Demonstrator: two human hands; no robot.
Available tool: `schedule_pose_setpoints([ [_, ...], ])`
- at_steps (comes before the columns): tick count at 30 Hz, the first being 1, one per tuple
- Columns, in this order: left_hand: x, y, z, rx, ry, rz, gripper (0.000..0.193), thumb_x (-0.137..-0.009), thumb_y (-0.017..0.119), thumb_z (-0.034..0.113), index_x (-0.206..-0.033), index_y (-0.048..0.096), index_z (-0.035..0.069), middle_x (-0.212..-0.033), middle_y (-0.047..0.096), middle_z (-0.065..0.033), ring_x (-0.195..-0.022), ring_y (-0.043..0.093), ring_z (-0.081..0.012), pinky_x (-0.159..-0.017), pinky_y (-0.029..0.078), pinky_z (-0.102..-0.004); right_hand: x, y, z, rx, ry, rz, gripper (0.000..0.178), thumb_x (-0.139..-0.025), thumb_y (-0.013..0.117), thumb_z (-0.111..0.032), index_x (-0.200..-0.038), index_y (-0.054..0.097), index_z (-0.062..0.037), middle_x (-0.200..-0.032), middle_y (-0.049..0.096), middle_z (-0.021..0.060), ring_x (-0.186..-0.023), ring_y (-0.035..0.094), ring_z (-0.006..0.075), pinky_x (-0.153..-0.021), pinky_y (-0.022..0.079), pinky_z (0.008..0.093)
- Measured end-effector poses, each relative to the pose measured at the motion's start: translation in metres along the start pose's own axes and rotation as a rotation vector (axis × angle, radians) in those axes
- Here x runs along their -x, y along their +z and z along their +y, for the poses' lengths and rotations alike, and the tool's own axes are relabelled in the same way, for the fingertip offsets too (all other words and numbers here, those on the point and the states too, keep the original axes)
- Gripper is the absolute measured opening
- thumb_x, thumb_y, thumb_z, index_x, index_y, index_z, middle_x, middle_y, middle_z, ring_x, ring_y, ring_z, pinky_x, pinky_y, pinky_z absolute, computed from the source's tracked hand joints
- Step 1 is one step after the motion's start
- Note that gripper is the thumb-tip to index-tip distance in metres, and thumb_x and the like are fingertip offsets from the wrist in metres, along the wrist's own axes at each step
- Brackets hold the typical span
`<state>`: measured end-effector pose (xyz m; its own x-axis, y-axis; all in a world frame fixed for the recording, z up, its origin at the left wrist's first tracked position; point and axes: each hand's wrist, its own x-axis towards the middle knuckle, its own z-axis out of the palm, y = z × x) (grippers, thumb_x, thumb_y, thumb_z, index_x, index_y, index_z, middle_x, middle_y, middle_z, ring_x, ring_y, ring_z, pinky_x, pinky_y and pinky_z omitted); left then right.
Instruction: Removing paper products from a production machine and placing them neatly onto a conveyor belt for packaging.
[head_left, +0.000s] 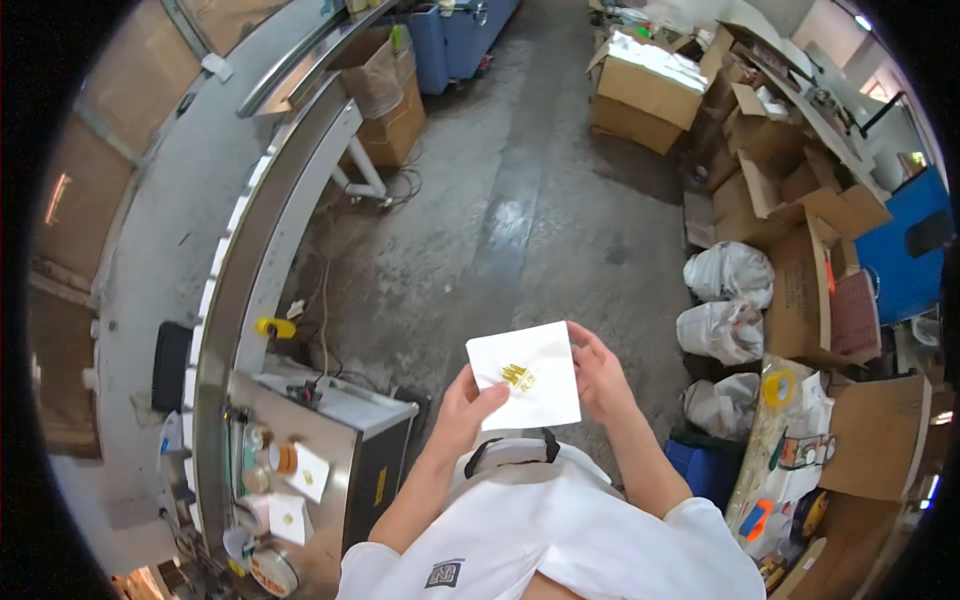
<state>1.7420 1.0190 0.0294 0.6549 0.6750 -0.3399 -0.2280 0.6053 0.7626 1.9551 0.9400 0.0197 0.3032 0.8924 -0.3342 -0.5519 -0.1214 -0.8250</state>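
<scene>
A white square paper [540, 365], printed with a gold emblem, is held up in front of my body. My left hand [460, 412] grips its lower left side, thumb pressed on the face beside the emblem and fingers behind. At the right edge, my right hand [602, 378] has its fingers closed around the sheet, partly hidden by it. Down on the metal-topped cabinet to the left lie two similar white papers [312, 470] with small gold prints, next to an orange-brown roll [283, 458].
A long conveyor-like rail [250, 225] curves along the left, with a yellow-handled part [275, 327] on its side. Open cardboard boxes [640, 105] and white plastic bags [728, 275] line the right. A side table there holds yellow tape [778, 388] and an orange-blue cutter [757, 520].
</scene>
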Motion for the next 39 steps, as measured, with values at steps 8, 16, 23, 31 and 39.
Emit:
schedule_pose_setpoints([
  [8, -0.161, -0.013, 0.058, -0.057, -0.118, -0.135, 0.055, -0.087, 0.071, 0.013, -0.132, 0.045, -0.003, -0.122, 0.059, -0.0109, -0.109, 0.059, -0.0161, -0.095, 0.048, -0.0314, -0.129, 0.010, -0.074, 0.001, 0.255, 0.001, 0.041, -0.102, 0.043, -0.024, -0.136, 0.043, -0.0004, -0.130, 0.056, 0.0124, -0.117, 0.058, 0.0227, -0.097, 0.049, 0.0367],
  [16, -0.283, -0.024, 0.104, -0.069, -0.154, -0.134, 0.058, -0.088, 0.069, 0.010, -0.137, 0.040, -0.003, -0.125, 0.057, -0.0093, -0.110, 0.057, -0.0139, -0.095, 0.048, -0.0303, -0.254, -0.002, -0.103, 0.048, 0.244, -0.070, 0.062, -0.083, 0.070, -0.013, -0.136, 0.041, 0.0021, -0.126, 0.057, 0.0146, -0.115, 0.058, 0.0235, -0.099, 0.047, 0.0380],
  [23, -0.397, -0.050, 0.179, -0.102, -0.087, 0.058, 0.062, -0.088, 0.070, 0.015, -0.138, 0.039, -0.004, -0.127, 0.056, -0.0110, -0.114, 0.056, -0.0163, -0.097, 0.046, -0.0321, -0.429, 0.029, -0.140, 0.083, 0.358, -0.171, 0.052, -0.080, 0.073, -0.011, -0.125, 0.052, 0.0050, -0.115, 0.063, 0.0138, -0.105, 0.062, 0.0204, -0.093, 0.050, 0.0349],
  [31, -0.495, -0.081, 0.268, -0.063, 0.022, 0.298, 0.064, -0.088, 0.070, 0.018, -0.138, 0.039, -0.006, -0.128, 0.056, -0.0142, -0.116, 0.055, -0.0195, -0.098, 0.045, -0.0330, -0.612, 0.086, -0.181, 0.115, 0.472, -0.466, 0.061, -0.080, 0.077, -0.014, -0.129, 0.046, 0.0038, -0.118, 0.061, 0.0125, -0.108, 0.061, 0.0201, -0.093, 0.050, 0.0342],
  [39, -0.579, -0.179, 0.309, 0.146, 0.126, 0.387, 0.059, -0.086, 0.072, 0.017, -0.135, 0.045, -0.003, -0.126, 0.057, -0.0128, -0.115, 0.057, -0.0210, -0.098, 0.046, -0.0346, -0.759, 0.166, -0.166, 0.233, 0.566, -0.572, 0.059, -0.081, 0.075, -0.014, -0.129, 0.047, 0.0030, -0.120, 0.061, 0.0132, -0.109, 0.061, 0.0213, -0.096, 0.048, 0.0356],
])
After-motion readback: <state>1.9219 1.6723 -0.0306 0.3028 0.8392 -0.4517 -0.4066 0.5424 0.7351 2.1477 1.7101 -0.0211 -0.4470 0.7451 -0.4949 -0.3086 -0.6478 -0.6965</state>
